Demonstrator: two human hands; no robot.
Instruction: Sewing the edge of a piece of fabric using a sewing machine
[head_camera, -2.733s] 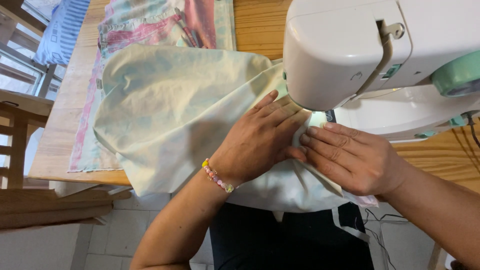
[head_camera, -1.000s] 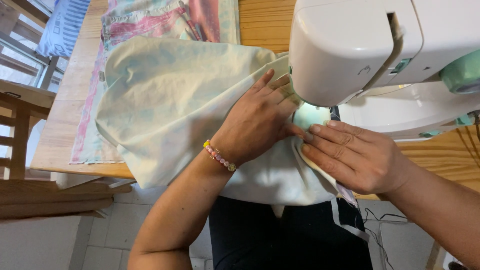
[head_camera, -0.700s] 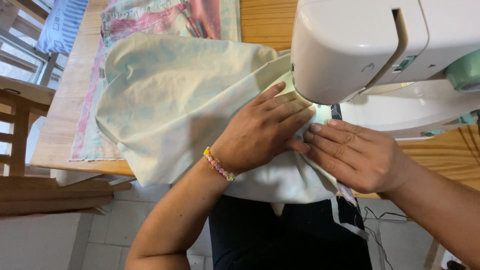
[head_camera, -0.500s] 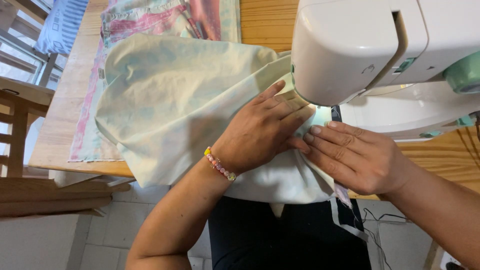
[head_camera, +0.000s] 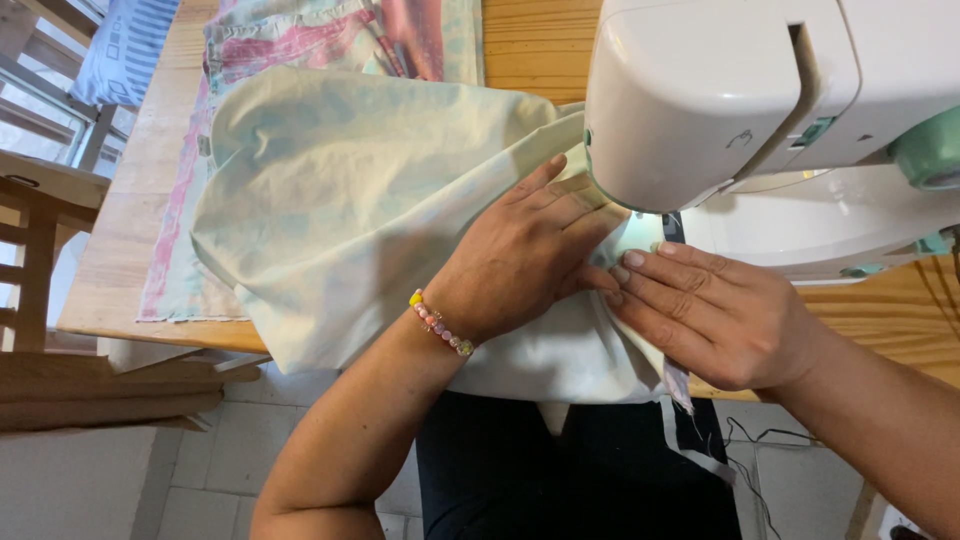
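Left hand: the left hand (head_camera: 525, 255) lies flat, palm down, fingers spread a little and pressed onto the pale cream fabric (head_camera: 370, 210), its fingertips reaching under the head of the sewing machine (head_camera: 760, 90).
Right hand: the right hand (head_camera: 715, 315) lies flat too, fingers held close together and pointing left, pressing the same fabric; its fingertips touch the side of the left hand.
Bracelet: a beaded bracelet (head_camera: 440, 322) of pink and yellow beads circles the left wrist.
Fabric: the cream fabric is bunched in soft folds on the wooden table (head_camera: 120, 240), runs beneath both hands to the machine's needle area, and hangs over the table's near edge.
Sewing machine: white with mint-green parts, standing on the table at the right; the needle itself is hidden behind the head.
Behind the fabric: a pink and pale green patterned cloth (head_camera: 300, 35) lies flat on the table, partly covered by the cream fabric.
Far left: a wooden chair (head_camera: 40, 250) stands beside the table.
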